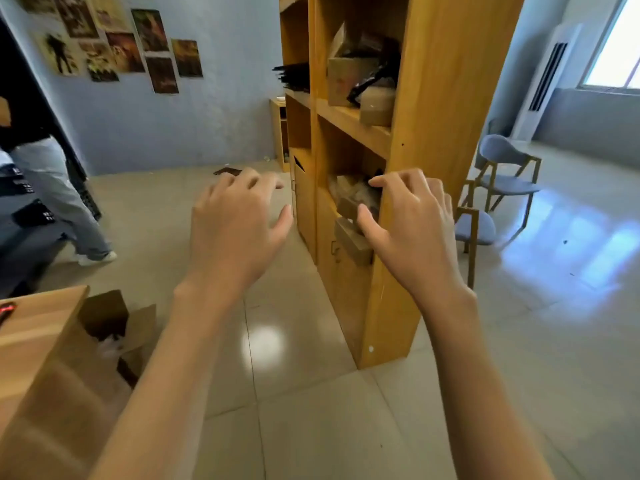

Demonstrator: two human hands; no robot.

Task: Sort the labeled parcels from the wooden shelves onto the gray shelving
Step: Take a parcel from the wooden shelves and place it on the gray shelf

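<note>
A tall wooden shelf unit (446,109) stands ahead of me, seen from its end. Brown cardboard parcels (375,105) sit on its upper shelf with a black item among them. More small brown parcels (351,237) stick out of the lower compartment. My right hand (412,230) is raised in front of that compartment, fingers loosely curled, close to the parcels and holding nothing. My left hand (235,223) hovers to the left of the shelf unit with relaxed fingers, also holding nothing. The gray shelving is partly visible at the far left (20,216).
A person in light jeans (59,199) stands at the left. A wooden table corner (38,323) and an open cardboard box (117,327) are at the lower left. Blue chairs (505,174) stand right of the shelf unit. Posters hang on the blue wall.
</note>
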